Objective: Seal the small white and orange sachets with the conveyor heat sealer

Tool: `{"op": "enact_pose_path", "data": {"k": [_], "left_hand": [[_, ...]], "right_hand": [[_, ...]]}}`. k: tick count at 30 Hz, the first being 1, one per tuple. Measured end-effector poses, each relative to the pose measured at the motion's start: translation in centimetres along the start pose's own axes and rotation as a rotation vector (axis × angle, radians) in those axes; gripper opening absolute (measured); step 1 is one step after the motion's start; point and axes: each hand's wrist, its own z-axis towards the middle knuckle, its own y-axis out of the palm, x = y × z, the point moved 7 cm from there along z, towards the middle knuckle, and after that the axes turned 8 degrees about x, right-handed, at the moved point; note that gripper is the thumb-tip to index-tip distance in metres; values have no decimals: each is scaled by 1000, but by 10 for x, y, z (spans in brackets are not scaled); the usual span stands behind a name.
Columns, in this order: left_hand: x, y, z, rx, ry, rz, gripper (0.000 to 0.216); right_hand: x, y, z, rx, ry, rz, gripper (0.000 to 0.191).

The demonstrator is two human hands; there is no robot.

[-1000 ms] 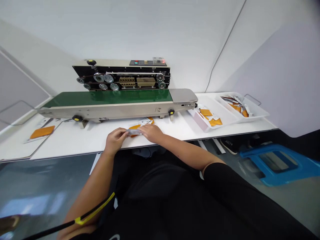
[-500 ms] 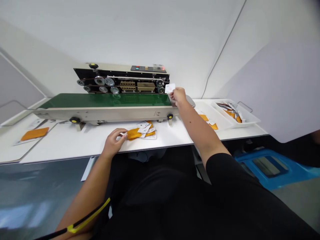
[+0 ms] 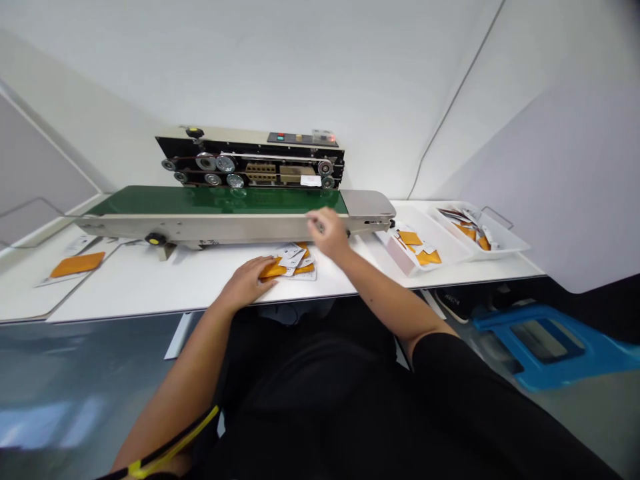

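White sachet (image 3: 311,181) now in band sealer (image 3: 250,157)

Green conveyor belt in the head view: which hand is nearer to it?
Right. The right hand is just in front of the green conveyor belt, over its beige side panel; the left hand is farther away, on the orange sachets.

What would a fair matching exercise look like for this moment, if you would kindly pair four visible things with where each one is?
Things:
1. Left hand
2. Right hand
3. White slip
4. Blue stool

Places:
A. On the floor beside the table
B. In the sealer's belts, behind the green conveyor
C. Resting on orange sachets
D. Raised in front of the conveyor

Pairs: 1-C, 2-D, 3-B, 4-A
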Motion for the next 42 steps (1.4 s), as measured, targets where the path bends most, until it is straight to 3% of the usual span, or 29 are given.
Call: {"op": "enact_pose_path", "data": {"k": [2, 4, 6, 8, 13, 19, 21, 25, 29, 34, 38, 42], "left_hand": [[-3, 1, -1, 39, -7, -22, 59], [-6, -1, -4, 89, -15, -58, 52], [-7, -4, -6, 134, -22, -87, 46], [-5, -9, -7, 166, -17, -112, 40], [-3, -23, -7, 272, -47, -156, 31], [-41, -30, -24, 457, -525, -336, 38], [-49, -28, -28, 489, -591, -479, 44], [-50, -26, -29, 507, -610, -632, 41], [-41, -26, -28, 437, -608, -620, 35], [-17, -24, -19, 237, -398, -475, 36], [-7, -23, -18, 144, -305, -389, 40], [-8, -24, -19, 149, -289, -419, 44]], "right_hand": [[-23, 36, -47, -252, -103, 7, 40], [-34, 67, -84, -455, -144, -45, 62], [-35, 86, -106, -576, -134, -125, 73], [-32, 95, -114, -626, -105, -190, 67], [-19, 92, -111, -608, 5, -252, 69], [-15, 89, -112, -569, 62, -233, 75], [-15, 89, -112, -549, 57, -217, 74], [-15, 88, -111, -497, 40, -179, 69], [-17, 81, -107, -394, 22, -100, 60], [-30, 67, -101, -304, -52, 15, 53], [-42, 79, -104, -460, -61, 46, 46], [-49, 83, -92, -582, 17, 88, 37]]}}
